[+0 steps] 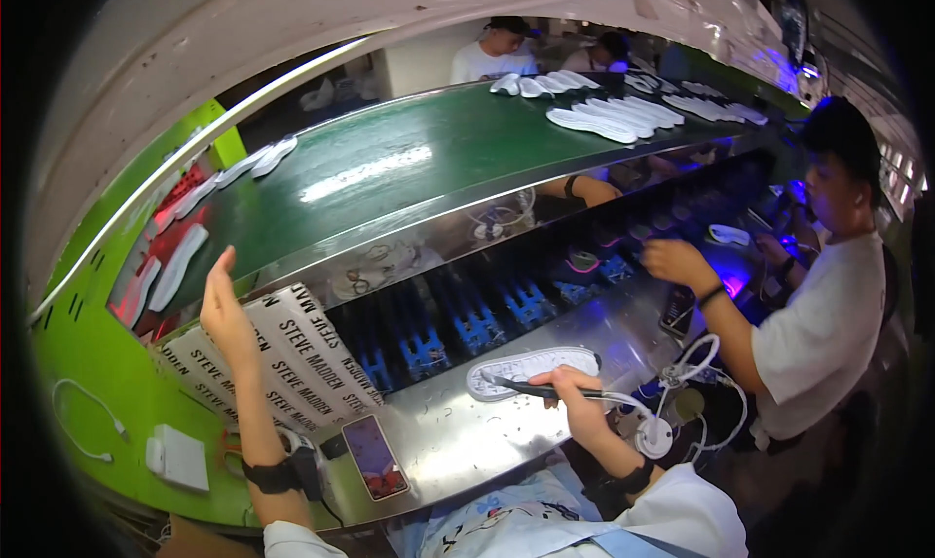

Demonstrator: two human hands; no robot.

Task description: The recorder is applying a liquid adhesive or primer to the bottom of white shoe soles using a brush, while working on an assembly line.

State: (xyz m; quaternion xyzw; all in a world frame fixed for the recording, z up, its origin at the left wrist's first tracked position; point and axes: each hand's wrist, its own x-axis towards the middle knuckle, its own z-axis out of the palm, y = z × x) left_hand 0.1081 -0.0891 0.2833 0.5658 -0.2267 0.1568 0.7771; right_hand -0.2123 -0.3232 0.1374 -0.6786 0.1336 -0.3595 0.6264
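My left hand (229,319) is raised over a white box with black print (297,349), near the belt's left end. Its fingers are stretched out and nothing shows in them. Close by on the belt lie white shoe soles (180,266). My right hand (577,407) grips a slim black pen-like tool (531,389), from whose back end a white cord or hose runs. The tool's tip touches or hovers over a white shoe sole (545,363) lying flat on the metal worktop (467,441); I cannot tell which.
A green conveyor belt (399,178) runs behind the worktop, carrying white soles (623,120) at its far right. Blue racks (477,334) line the dark recess below. A phone (376,458) lies beside the box. To the right, a co-worker (828,315) sits near looped white hoses (716,363).
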